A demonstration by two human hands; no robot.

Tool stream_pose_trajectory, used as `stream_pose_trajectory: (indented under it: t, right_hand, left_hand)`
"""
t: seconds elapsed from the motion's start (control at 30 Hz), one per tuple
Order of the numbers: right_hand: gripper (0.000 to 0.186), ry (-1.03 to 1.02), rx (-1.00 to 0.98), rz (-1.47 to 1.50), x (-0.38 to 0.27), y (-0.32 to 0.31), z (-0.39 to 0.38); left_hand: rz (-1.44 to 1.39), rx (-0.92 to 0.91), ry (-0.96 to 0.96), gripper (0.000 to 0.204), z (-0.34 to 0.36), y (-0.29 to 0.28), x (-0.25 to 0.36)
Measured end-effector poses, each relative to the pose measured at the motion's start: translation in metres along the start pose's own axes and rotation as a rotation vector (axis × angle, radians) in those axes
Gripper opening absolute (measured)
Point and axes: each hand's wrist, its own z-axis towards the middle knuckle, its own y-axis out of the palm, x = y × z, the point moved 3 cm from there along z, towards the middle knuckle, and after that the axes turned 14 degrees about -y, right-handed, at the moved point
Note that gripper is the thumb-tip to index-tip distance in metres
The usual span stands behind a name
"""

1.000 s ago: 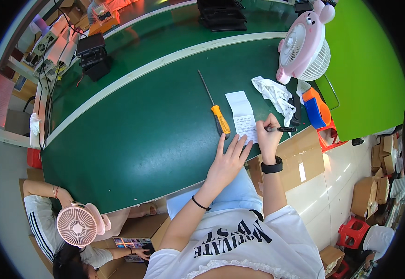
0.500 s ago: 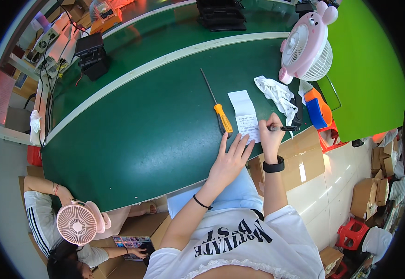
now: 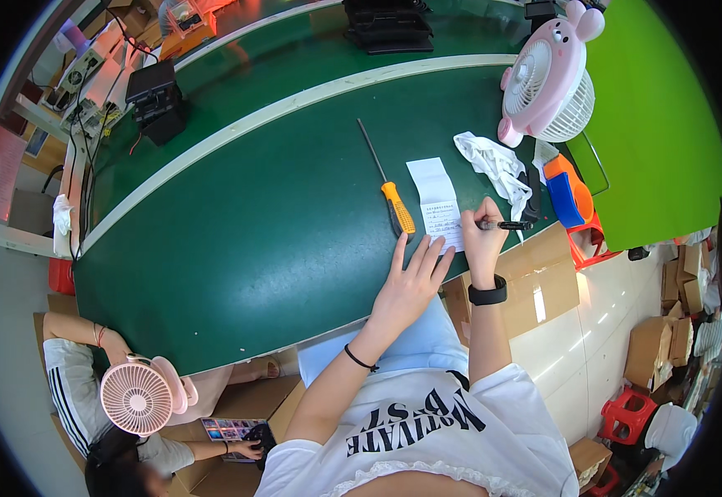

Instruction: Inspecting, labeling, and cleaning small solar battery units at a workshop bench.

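- Green and matte, our counter [image 3: 237, 240] spreads wide, with a pale stripe curving across it.
- We see a pink plastic fan [image 3: 547, 79] with a round white grille beside a crumpled white cloth [image 3: 489, 161].
- Our left hand [image 3: 411, 282] lies flat and open, fingers pinning the narrow paper slip [image 3: 437, 199].
- Our right hand [image 3: 481, 240] is closed around a slim black pen [image 3: 506, 224].
- An orange-handled screwdriver [image 3: 390, 195] lies just beside the slip.
- Since the earlier frame, little has shifted.

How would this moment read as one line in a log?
left hand: flat on paper slip | right hand: holds black pen on slip | orange screwdriver: lies beside, untouched
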Motion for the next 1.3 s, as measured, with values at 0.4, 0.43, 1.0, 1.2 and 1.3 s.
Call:
stream_pose_trajectory:
  t: [0.4,0.43,1.0,1.2,1.3]
  right_hand:
    - [0.041,-0.039,0.157,0.166,-0.006,-0.010,0.006]
    - [0.041,-0.103,0.129,0.089,-0.013,-0.008,0.010]
    - [0.024,-0.614,-0.449,-0.123,-0.110,0.032,-0.025]
    - [0.024,-0.816,-0.595,-0.345,-0.129,0.079,-0.092]
    - [0.023,-0.697,-0.584,-0.380,-0.127,0.080,-0.088]
  left_hand:
    - [0.016,-0.002,-0.020,0.053,0.003,-0.003,-0.004]
    - [0.024,-0.015,-0.033,0.056,0.003,-0.003,-0.005]
    - [-0.500,0.632,-0.602,0.033,0.039,-0.107,-0.263]
    - [-0.247,0.706,-0.969,0.064,0.040,-0.102,-0.447]
    - [-0.183,0.797,-1.022,0.074,0.049,-0.107,-0.487]
